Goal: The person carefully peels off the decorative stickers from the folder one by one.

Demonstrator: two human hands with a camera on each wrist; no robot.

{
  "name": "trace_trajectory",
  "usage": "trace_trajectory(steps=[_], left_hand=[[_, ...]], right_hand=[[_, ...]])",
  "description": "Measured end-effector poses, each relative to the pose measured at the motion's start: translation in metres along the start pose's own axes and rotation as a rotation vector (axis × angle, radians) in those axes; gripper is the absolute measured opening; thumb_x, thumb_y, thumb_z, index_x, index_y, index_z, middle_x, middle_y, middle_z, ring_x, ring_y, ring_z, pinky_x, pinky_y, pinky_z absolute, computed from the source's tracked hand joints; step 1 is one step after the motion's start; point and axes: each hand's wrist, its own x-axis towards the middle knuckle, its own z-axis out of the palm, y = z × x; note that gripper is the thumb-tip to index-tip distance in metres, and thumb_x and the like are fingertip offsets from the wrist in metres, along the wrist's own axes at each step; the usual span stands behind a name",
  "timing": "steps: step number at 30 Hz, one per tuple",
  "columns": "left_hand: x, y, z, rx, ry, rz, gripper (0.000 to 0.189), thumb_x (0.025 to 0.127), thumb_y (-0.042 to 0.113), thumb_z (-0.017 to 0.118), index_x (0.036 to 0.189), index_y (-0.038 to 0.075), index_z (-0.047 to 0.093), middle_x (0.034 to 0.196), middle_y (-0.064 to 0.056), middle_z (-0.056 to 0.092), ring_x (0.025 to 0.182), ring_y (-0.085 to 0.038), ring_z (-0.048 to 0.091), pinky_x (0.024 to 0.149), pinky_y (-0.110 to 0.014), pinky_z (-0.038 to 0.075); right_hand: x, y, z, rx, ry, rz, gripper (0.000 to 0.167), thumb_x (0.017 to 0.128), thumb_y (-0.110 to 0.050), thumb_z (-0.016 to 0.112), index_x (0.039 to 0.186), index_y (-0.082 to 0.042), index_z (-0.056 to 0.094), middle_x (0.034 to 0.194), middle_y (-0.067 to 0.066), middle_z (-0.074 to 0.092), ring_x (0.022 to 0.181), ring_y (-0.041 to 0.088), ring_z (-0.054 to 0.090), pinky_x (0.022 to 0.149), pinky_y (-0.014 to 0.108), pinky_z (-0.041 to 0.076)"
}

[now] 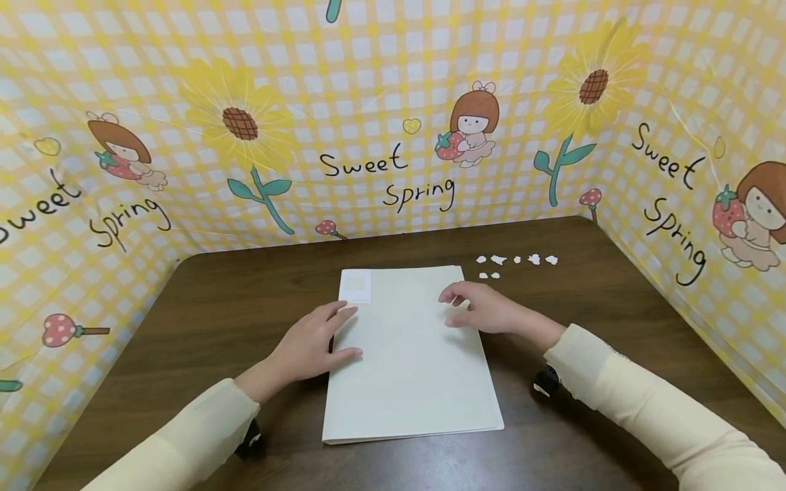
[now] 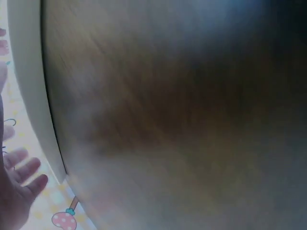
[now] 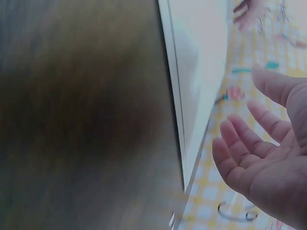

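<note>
A large pale folder (image 1: 411, 368) lies flat on the dark wooden table, with a small white label (image 1: 355, 286) at its upper left corner. At its left edge is my left hand (image 1: 313, 341), fingers loosely extended over the cover. My right hand (image 1: 485, 308) hovers by the upper right edge with its fingers slightly bent and nothing between them. The right wrist view shows that palm (image 3: 278, 177) with relaxed fingers beside the folder (image 3: 199, 62). In the left wrist view only part of the left hand (image 2: 17, 196) appears along the left border.
Several small white scraps (image 1: 518, 260) lie on the table (image 1: 245, 293) behind the folder's upper right corner. A yellow checked cloth (image 1: 381, 82) with printed flowers and figures stands around the back and sides of the table.
</note>
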Motion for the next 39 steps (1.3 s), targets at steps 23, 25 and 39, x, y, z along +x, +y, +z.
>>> trace_trajectory(steps=[23,25,39], left_hand=[[-0.007,0.017,0.001,-0.363,-0.105,-0.456,0.1,0.076,0.053,0.078,0.149,0.002,0.034,0.13,-0.022,0.05,0.107,-0.03,0.054,0.084,-0.045,0.049],[-0.007,0.015,0.002,-0.377,-0.11,-0.463,0.1,0.076,0.053,0.079,0.15,0.003,0.033,0.129,-0.022,0.051,0.106,-0.03,0.055,0.082,-0.044,0.05],[-0.005,0.014,0.003,-0.541,-0.067,-0.491,0.091,0.078,0.027,0.084,0.147,-0.004,0.034,0.123,-0.018,0.058,0.106,-0.03,0.058,0.082,-0.042,0.052]], right_hand=[[0.016,-0.018,0.043,-0.358,-0.24,-0.129,0.089,0.082,-0.052,0.073,0.15,-0.011,0.035,0.156,0.016,0.026,0.143,0.03,0.024,0.113,0.046,0.021],[0.017,-0.018,0.044,-0.367,-0.257,-0.145,0.09,0.082,-0.053,0.073,0.151,-0.009,0.034,0.156,0.017,0.025,0.143,0.032,0.022,0.114,0.047,0.02],[0.022,-0.02,0.045,-0.454,-0.354,-0.124,0.087,0.087,-0.06,0.062,0.155,-0.019,0.028,0.161,0.012,0.015,0.146,0.036,0.009,0.114,0.053,0.014]])
